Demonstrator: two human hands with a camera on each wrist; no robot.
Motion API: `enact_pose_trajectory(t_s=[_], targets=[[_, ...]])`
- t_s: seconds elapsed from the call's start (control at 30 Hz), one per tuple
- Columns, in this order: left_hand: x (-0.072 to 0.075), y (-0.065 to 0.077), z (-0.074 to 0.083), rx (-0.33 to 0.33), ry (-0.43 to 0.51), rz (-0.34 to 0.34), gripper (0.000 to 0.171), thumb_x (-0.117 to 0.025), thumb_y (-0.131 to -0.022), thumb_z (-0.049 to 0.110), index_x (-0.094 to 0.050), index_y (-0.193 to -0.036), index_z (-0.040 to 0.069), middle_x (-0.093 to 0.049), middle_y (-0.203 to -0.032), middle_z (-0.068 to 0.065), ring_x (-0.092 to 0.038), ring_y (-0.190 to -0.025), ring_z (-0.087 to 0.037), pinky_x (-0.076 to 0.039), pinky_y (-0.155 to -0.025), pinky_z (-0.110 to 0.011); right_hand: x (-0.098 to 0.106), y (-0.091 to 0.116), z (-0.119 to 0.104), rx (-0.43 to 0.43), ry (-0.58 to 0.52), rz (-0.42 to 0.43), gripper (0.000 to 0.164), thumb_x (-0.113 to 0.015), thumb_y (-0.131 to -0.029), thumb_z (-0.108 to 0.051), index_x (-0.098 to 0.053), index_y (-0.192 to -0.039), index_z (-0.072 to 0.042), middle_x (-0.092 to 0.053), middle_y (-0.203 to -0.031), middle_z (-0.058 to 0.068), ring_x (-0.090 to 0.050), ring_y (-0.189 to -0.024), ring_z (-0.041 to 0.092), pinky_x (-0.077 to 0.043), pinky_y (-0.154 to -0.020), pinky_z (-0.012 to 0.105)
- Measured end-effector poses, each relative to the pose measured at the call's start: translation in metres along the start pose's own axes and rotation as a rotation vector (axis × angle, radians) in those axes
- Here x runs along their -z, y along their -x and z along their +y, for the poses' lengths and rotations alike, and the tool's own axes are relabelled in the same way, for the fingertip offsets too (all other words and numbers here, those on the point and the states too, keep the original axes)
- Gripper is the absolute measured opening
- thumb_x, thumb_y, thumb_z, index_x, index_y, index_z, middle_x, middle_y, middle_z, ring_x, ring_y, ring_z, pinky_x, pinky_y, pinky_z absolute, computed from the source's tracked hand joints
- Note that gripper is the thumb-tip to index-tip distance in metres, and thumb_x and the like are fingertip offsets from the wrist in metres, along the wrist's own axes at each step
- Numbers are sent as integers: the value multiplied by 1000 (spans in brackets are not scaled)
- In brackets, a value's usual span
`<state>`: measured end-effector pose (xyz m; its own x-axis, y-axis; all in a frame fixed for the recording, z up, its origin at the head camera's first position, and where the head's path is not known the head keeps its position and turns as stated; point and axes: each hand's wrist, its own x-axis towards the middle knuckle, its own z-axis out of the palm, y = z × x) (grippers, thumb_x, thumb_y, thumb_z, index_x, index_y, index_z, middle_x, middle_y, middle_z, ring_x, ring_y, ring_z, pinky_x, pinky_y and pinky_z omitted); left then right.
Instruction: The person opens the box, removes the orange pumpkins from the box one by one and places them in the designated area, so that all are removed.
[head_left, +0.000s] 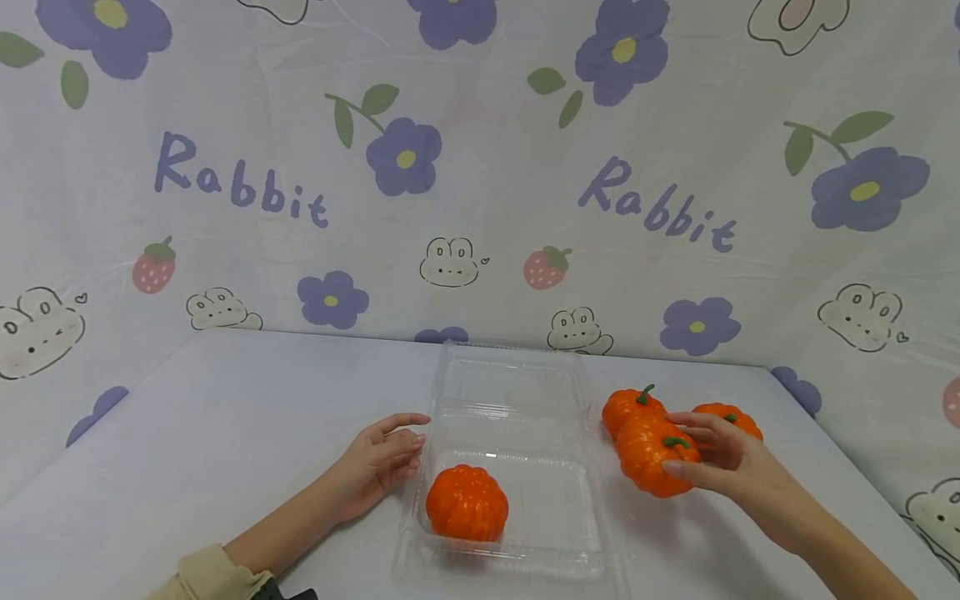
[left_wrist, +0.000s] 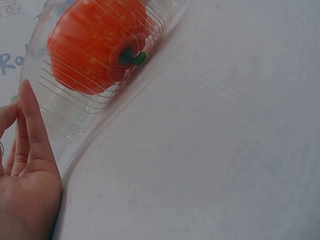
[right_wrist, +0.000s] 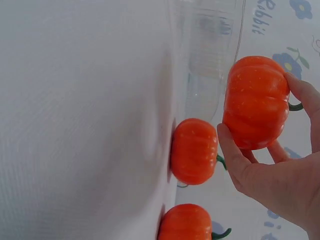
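Note:
My right hand grips a small orange pumpkin with a green stem, fingers and thumb around its sides. In the right wrist view this held pumpkin is up off the table. Two more pumpkins stand on the table behind it, one at its left and another partly covered by my fingers. A clear plastic clamshell box lies with its lid spread back. Inside its near left corner sits one pumpkin, stem turned toward me in the left wrist view. My left hand, fingers loosely bent, is beside the box's left wall.
The white table runs back to a hanging cloth printed with flowers, rabbits and strawberries. The box's transparent lid reaches almost to the table's back edge. A beige sleeve covers the left forearm.

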<state>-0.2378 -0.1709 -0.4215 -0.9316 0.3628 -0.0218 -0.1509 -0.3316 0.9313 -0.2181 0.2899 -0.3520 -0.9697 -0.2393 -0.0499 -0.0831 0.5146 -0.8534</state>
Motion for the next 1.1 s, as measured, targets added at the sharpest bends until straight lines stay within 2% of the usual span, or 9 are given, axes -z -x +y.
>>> enact_pose_trajectory(t_s=[0.17, 0.33, 0.47, 0.8, 1.1], targets=[[0, 0, 0, 6, -1, 2, 28, -58, -108, 7, -54, -135, 8, -64, -89, 4, -61, -75, -6, -59, -77, -16, 4, -2, 5, -13, 6, -15, 67, -70, -102, -29, -41, -157, -4, -45, -157, 26, -59, -129, 30, -60, -93, 30], [0, 1, 0, 7, -3, -3, 29, -58, -108, 8, -53, -137, 7, -64, -90, 4, -61, -76, -7, -59, -78, -16, 7, -4, 10, -29, 11, -43, 70, -70, -101, -31, -40, -158, -4, -45, -156, 26, -58, -130, 31, -59, -92, 29], [0, 1, 1, 9, -3, -3, 29, -57, -108, 8, -54, -137, 8, -64, -90, 4, -61, -76, -7, -59, -78, -16, 10, -6, 15, -18, 19, -69, 69, -70, -100, -31, -43, -157, -2, -47, -155, 25, -57, -130, 31, -58, -91, 29], [-2, 4, 3, 15, 4, -1, 26, -58, -108, 9, -55, -135, 10, -65, -91, 3, -61, -77, -7, -59, -79, -16, 13, -7, 25, 26, 37, -137, 64, -72, -98, -27, -49, -152, -1, -46, -156, 25, -51, -138, 42, -57, -93, 32], [-2, 5, 3, 16, 2, -2, 27, -57, -108, 8, -55, -135, 9, -65, -91, 3, -61, -77, -7, -59, -79, -16, 14, -10, 31, 17, 30, -197, 64, -74, -96, -22, -50, -149, 3, -53, -150, 24, -56, -130, 35, -58, -93, 30]])
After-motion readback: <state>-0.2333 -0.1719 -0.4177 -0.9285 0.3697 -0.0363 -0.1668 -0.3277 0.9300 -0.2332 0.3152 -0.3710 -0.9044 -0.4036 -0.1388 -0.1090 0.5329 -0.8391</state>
